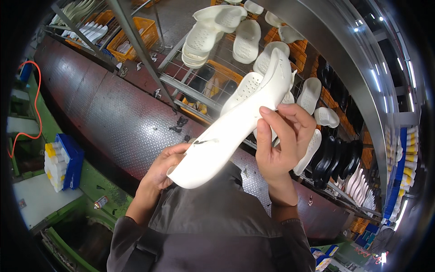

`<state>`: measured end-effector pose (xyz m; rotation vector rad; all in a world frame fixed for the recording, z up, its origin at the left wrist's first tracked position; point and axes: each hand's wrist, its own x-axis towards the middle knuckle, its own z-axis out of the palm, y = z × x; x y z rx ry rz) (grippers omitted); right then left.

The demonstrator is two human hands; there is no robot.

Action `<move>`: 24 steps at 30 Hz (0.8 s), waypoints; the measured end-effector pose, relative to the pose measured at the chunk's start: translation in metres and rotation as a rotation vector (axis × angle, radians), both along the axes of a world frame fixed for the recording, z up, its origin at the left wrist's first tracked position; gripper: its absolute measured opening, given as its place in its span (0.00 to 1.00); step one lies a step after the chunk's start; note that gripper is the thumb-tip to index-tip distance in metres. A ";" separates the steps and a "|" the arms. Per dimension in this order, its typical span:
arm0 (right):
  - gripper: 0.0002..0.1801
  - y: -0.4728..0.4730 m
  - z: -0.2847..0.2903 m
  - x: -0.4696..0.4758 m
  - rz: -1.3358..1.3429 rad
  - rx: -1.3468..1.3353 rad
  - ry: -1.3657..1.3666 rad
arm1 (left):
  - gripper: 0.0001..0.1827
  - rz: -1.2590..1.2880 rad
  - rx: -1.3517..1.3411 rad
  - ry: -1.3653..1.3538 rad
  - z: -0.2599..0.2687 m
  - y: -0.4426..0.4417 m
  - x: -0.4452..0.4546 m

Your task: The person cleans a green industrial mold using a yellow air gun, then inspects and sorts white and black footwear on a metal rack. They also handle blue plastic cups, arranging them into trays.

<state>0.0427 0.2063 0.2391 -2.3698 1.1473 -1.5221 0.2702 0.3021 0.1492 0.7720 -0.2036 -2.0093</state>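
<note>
A white molded shoe piece (217,146), with a dark streak on its surface, is held up slanting in front of me. Around its lower left end is my left hand (166,165), fingers partly hidden behind it. My right hand (285,139) pinches a part near its middle with fingertips, by a ragged strip of thin white material (292,83). Behind the held piece, a white perforated shoe piece (246,86) is partly covered; whether it touches the held one I cannot tell. More white perforated shoe pieces (247,40) lie on a wire rack beyond.
A metal wire rack (190,83) stands ahead, with orange plastic crates (148,32) and black shoe pieces (326,158). Below runs a diamond-plate metal walkway (146,125) with dark scraps. On the left are a green machine (102,188), a blue crate of bottles (76,163) and a spray can (101,203).
</note>
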 end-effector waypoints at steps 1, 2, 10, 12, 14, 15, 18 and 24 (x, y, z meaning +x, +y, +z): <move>0.18 0.000 -0.002 0.008 0.004 -0.026 0.019 | 0.21 0.001 0.003 -0.036 0.000 0.001 0.007; 0.19 -0.002 -0.003 0.016 0.008 -0.050 0.038 | 0.22 -0.014 0.042 -0.151 -0.001 0.001 0.013; 0.22 -0.018 -0.011 0.052 0.011 -0.017 0.043 | 0.23 0.145 -0.049 -0.366 0.001 -0.003 0.037; 0.22 -0.027 -0.018 0.053 0.017 -0.009 0.074 | 0.23 0.212 -0.078 -0.453 0.000 -0.004 0.034; 0.25 -0.038 -0.031 0.054 0.087 0.151 -0.045 | 0.23 0.314 -0.123 -0.564 -0.002 -0.008 0.024; 0.28 -0.044 -0.039 0.054 0.134 0.323 -0.149 | 0.23 0.367 -0.170 -0.646 -0.004 -0.010 0.018; 0.37 -0.051 -0.069 0.061 0.262 0.866 -0.723 | 0.22 0.448 -0.313 -1.052 -0.009 -0.021 -0.007; 0.37 -0.096 -0.123 0.004 0.260 1.217 -1.085 | 0.27 0.282 -0.730 -1.275 -0.019 -0.061 -0.059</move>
